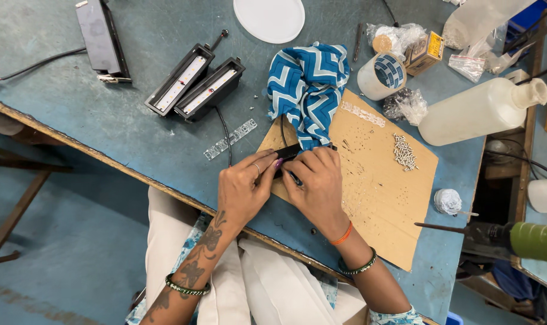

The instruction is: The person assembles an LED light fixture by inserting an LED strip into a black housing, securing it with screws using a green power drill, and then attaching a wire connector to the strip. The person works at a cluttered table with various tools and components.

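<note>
- A flat black box (102, 37) with a cord lies far left on the scratched blue-green desk (105, 120).
- Next come two long black lamp cases (196, 86), side by side, with pale strips inside.
- A clear bumpy plastic strip (229, 139) lies near them.
- My left hand (244, 188) has its grip closed on one end of a small black bar (288, 152).
- My right hand (317, 183) pinches the same bar from the other side, fingers curled tight.
- The bar sits on the near left corner of a brown cardboard sheet (376, 180), full of tiny holes.
- A soft blue and white zigzag cloth (307, 90) is bunched just behind it.
- A round white lid (269, 18) lies at the far edge.
- A tape roll (382, 75) and a little yellow box (425, 53) sit behind the cardboard.
- A pile of small shiny screws (404, 151) rests on the cardboard.
- A big white plastic bottle (481, 110) lies on its side at the right.
</note>
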